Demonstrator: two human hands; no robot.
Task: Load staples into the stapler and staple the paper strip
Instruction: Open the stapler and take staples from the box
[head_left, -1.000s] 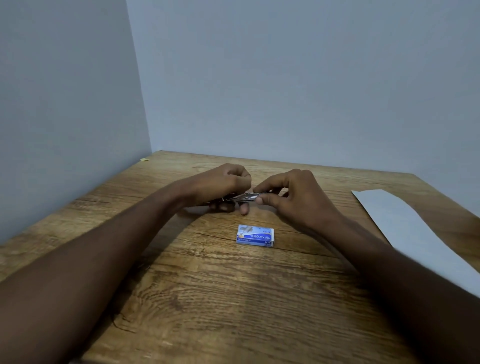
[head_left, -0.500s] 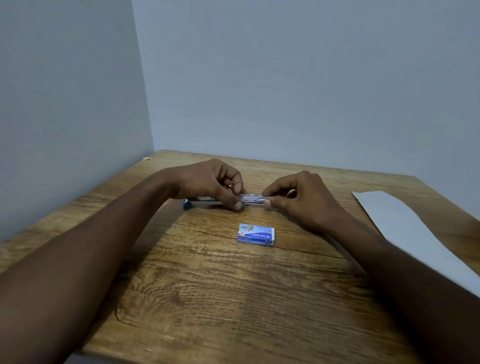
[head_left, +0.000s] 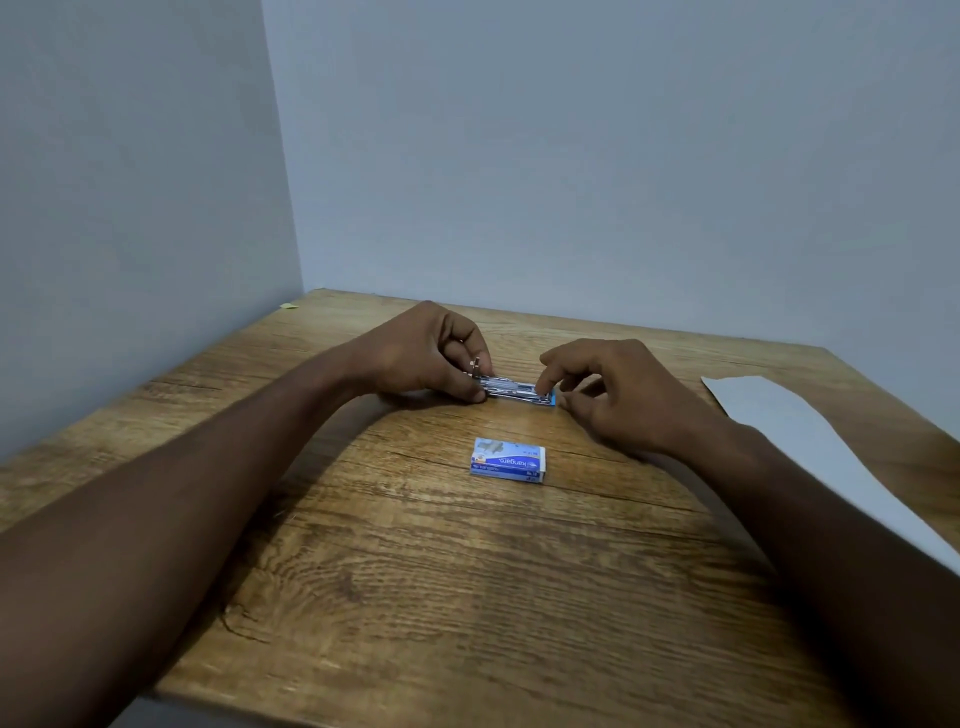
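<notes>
Head cam: left hand (head_left: 426, 358) has fingers curled round the left end of the stapler (head_left: 511, 388), which lies opened out flat on the wood table (head_left: 415, 597), w/ right hand (head_left: 618, 400) half open, fingertip touching its blue right end. Staple box (head_left: 508, 460) sits just in front, closed afaict; paper strip (head_left: 810, 441) lies well off to the right.

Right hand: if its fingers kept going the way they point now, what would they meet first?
The right hand points leftward, its fingertips already at the stapler's blue end. So the stapler comes first, then probably the left hand holding its other end; depth is unclear.
</notes>
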